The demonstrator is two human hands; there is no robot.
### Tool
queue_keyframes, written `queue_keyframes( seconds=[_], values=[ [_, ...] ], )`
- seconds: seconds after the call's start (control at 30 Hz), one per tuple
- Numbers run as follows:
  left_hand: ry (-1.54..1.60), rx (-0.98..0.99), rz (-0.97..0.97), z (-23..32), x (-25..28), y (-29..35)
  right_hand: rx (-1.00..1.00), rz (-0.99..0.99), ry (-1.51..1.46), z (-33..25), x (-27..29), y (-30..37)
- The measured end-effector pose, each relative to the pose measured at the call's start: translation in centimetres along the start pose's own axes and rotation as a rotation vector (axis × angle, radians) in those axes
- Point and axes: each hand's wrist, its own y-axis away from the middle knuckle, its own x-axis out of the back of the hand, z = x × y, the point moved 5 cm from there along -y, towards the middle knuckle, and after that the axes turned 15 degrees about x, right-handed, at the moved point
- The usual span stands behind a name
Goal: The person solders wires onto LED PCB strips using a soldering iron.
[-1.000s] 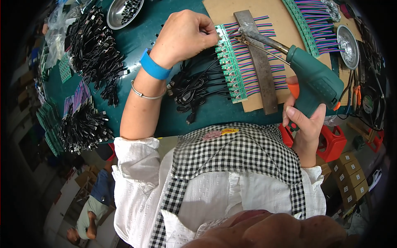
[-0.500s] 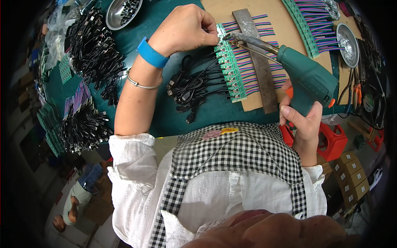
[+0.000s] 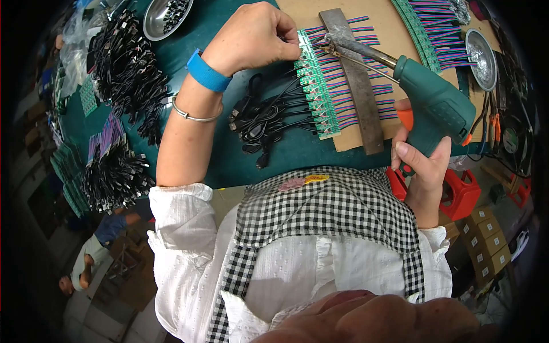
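My right hand (image 3: pixel 423 157) is wrapped round the grip of a green soldering gun (image 3: pixel 434 100) with an orange trigger. Its metal tip and thin feed tube point left, just right of the upper end of a green circuit board strip (image 3: pixel 317 94). At that end's left edge my left hand (image 3: pixel 260 37) is closed in a pinch; what lies between its fingertips is mostly hidden. Black USB cables (image 3: pixel 269 120) run from the strip's left side into a loose pile. Striped wires (image 3: pixel 383 90) leave its right side, passing under a flat metal bar (image 3: pixel 360 86).
Cardboard (image 3: pixel 349 142) lies under the bar. Another wired board strip (image 3: pixel 417 37) and a metal dish (image 3: pixel 481 60) are at right, near pliers (image 3: pixel 494 128). Cable bundles (image 3: pixel 123 68) and a metal bowl (image 3: pixel 150 23) of small black parts occupy the left. A red stool (image 3: pixel 460 194) stands below the table.
The soldering gun has shifted slightly right and down, its tip drawing back from the board strip. My left hand stays nearly in place. A person in the background has moved left.
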Motion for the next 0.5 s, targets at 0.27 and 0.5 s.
queue_keyframes(
  seconds=[0.27, 0.5],
  values=[
    [-0.010, 0.010, 0.005, 0.0, -0.4, 0.0, 0.047, 0.082, -0.008, -0.3, 0.2, 0.3],
    [-0.229, -0.068, 0.199, -0.9, 0.0, 1.3, 0.342, 0.167, -0.056, -2.2, 5.0, 0.3]
  ],
)
